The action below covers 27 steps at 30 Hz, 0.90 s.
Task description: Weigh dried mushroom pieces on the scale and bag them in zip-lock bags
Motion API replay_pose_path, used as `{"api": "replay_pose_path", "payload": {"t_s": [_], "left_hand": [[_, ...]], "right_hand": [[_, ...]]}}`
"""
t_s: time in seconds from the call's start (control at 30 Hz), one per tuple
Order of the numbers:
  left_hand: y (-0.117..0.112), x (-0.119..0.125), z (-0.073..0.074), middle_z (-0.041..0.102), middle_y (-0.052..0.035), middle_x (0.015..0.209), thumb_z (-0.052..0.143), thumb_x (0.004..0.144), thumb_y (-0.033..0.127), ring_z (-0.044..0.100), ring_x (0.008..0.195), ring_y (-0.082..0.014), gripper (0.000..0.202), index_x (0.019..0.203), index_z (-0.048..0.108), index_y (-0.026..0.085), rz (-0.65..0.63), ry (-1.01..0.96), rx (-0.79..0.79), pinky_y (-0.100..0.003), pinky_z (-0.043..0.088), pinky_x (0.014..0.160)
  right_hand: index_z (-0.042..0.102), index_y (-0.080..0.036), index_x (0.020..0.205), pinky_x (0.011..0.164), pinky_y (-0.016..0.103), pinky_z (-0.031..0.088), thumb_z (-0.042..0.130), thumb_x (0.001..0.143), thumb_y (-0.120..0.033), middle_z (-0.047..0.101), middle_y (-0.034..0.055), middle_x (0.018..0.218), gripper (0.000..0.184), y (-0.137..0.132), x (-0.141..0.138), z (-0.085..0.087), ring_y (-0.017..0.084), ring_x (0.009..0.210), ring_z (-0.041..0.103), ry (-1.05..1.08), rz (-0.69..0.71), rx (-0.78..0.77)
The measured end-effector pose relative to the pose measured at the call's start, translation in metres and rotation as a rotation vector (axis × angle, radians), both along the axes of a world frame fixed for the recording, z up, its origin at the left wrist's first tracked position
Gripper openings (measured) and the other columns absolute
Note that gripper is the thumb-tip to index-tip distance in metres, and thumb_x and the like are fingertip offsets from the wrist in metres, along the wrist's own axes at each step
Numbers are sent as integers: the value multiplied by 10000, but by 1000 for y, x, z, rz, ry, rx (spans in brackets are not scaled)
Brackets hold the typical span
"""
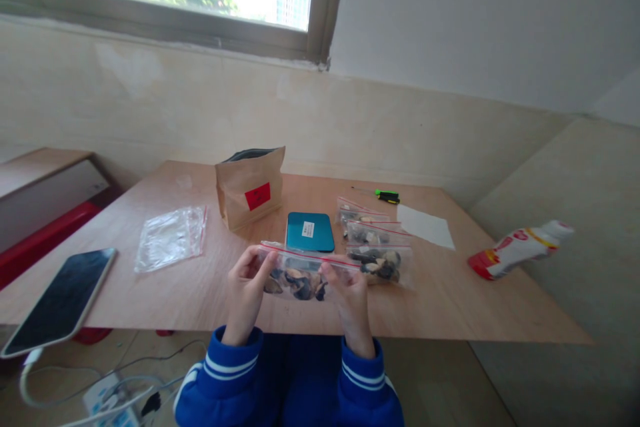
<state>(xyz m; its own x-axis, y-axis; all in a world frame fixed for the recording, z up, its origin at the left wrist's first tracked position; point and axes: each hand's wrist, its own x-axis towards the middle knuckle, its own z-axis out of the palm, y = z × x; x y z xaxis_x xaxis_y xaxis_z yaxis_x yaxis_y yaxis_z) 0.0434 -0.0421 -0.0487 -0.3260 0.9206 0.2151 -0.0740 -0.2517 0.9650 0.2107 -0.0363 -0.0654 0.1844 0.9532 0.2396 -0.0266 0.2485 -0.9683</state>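
Observation:
Between my two hands is a clear zip bag [299, 283] with a red seal line, holding dark and tan dried pieces that look like mushroom. My left hand [249, 287] pinches its top left corner, thumb in front. At the right end, my right hand [349, 295] grips the same bag near the seal. Just beyond the bag lies a flat teal scale-like box [320, 232] with a white label. Several filled zip bags [383, 263] lie in a row to the right of it. A brown paper pouch [240, 207] with a red label stands upright behind my left hand, its top open.
Flat empty zip bags [173, 240] lie at the left, near a phone [63, 300] with a cable at the table's left edge. Screwdrivers [387, 195], a white paper sheet [427, 227] and a red-and-white bottle [517, 250] are at the right. A power strip [111, 403] is on the floor.

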Motion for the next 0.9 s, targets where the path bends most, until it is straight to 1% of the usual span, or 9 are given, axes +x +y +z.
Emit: {"api": "replay_pose_path", "payload": {"t_s": [0.17,0.27,0.43,0.5,0.57,0.63,0.77,0.83,0.9], "left_hand": [[-4,-4,0,627,33,680,670,796,398,583,619,-103,221,781,632,181,71,80,5,-186,470,549],[-6,-7,-1,618,39,667,673,798,385,580,607,-99,208,775,626,183,102,98,10,-185,470,548],[-7,-12,-2,617,35,683,663,811,360,591,639,-100,192,757,611,183,51,64,12,-186,484,577],[-7,-14,-2,614,30,687,657,816,352,587,636,-102,188,754,615,180,21,70,18,-186,482,566],[-7,-16,-2,611,23,700,663,812,335,586,648,-104,169,758,627,179,21,99,48,-187,485,572],[-7,-17,-2,606,14,728,675,802,309,592,680,-113,143,757,636,180,14,138,95,-196,498,593],[-10,-15,-1,592,-10,789,664,814,268,600,728,-133,91,779,650,185,-57,210,166,-220,530,606],[-12,-13,0,585,-17,805,652,825,254,595,727,-134,70,801,658,189,-71,239,182,-219,537,588],[-13,-12,1,578,-20,806,652,825,249,591,719,-134,64,806,660,188,-70,258,195,-214,537,561]], "right_hand": [[698,-182,753,607,252,493,689,779,-354,672,7,684,175,1,-4,6,145,646,612,-43,32,-17],[691,-183,741,631,251,489,677,790,-350,657,1,692,174,2,-9,8,140,663,606,-49,19,4],[673,-190,770,668,278,502,651,816,-361,657,8,720,178,6,-15,5,152,696,616,-34,26,17],[669,-194,906,753,319,514,656,814,-357,688,36,857,187,8,-12,6,175,797,636,-69,5,59],[610,-206,1118,856,372,496,669,805,-340,670,73,1065,346,8,-8,9,201,945,626,-150,-78,144],[564,-227,1205,941,418,445,668,811,-313,625,86,1182,417,4,-3,17,220,1063,586,-313,-163,251],[663,-258,1022,985,445,363,643,845,-279,664,50,1090,179,-8,0,36,232,1085,564,-683,-168,423],[677,-257,918,950,423,365,638,857,-271,694,27,964,74,-12,-2,41,224,1019,582,-744,-157,460],[668,-246,835,909,396,364,632,869,-265,699,10,859,53,-14,-5,43,210,940,598,-761,-149,456]]}}
